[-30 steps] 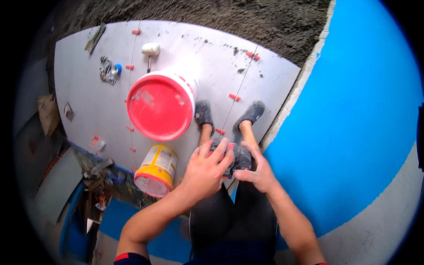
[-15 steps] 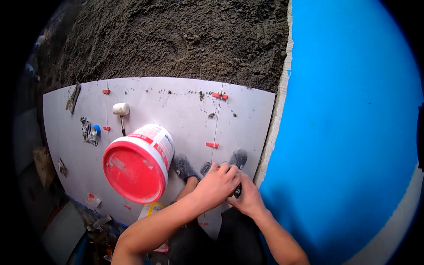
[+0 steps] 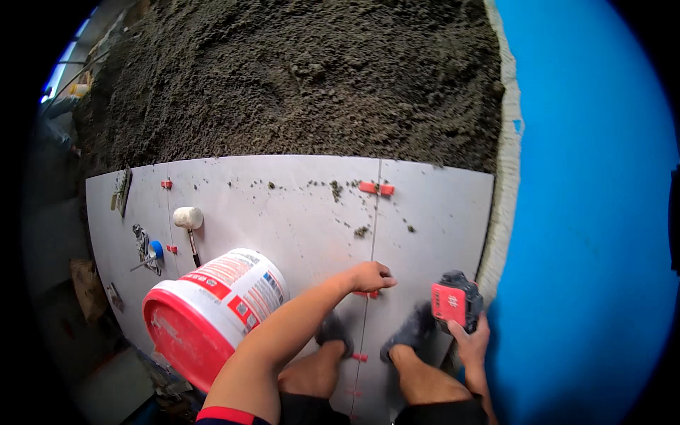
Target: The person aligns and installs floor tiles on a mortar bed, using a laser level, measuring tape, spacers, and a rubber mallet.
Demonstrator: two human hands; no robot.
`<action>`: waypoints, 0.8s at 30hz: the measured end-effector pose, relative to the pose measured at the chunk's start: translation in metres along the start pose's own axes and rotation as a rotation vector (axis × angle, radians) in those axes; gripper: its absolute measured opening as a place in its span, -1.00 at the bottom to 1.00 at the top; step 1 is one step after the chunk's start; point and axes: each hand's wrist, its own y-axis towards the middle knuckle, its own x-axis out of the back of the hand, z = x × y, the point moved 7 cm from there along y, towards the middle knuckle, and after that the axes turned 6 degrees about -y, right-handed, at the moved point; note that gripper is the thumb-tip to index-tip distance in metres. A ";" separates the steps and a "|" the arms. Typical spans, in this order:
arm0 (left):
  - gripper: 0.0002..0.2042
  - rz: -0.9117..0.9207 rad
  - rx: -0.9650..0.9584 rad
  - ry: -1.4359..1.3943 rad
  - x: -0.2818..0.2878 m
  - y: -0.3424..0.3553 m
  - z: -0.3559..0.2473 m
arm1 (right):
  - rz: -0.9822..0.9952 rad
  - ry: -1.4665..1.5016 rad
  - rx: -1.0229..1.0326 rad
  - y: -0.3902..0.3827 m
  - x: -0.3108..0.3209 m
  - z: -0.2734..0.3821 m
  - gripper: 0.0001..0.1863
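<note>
The hands have parted: the right hand (image 3: 474, 341) alone grasps the red-and-black device (image 3: 457, 300), freeing the left hand (image 3: 372, 275), loosely curled, seemingly empty, beside a red clip (image 3: 367, 294).

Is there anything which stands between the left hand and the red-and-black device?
Nothing visible does: light grey tile shows in the gap between the left hand and the red-and-black device, which the right hand holds.

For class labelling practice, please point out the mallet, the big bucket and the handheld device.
Mallet (image 3: 188, 217), head view: its white head.
Big bucket (image 3: 234, 290), head view: its side wall.
Handheld device (image 3: 450, 304), head view: its red face.
</note>
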 end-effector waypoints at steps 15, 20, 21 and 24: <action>-0.70 -0.081 0.049 -0.009 0.272 -0.019 -0.017 | 0.078 0.241 0.192 0.094 -0.004 0.029 -0.34; -0.73 0.603 0.007 0.139 0.007 0.058 0.043 | -0.051 0.307 0.180 0.079 0.015 0.023 -0.32; -0.63 0.719 0.093 0.076 -0.025 0.067 0.049 | -0.052 0.334 0.165 0.077 0.014 0.018 -0.30; -0.61 0.709 0.020 -0.055 -0.011 0.091 -0.008 | -0.086 0.313 0.170 0.073 0.019 0.019 -0.29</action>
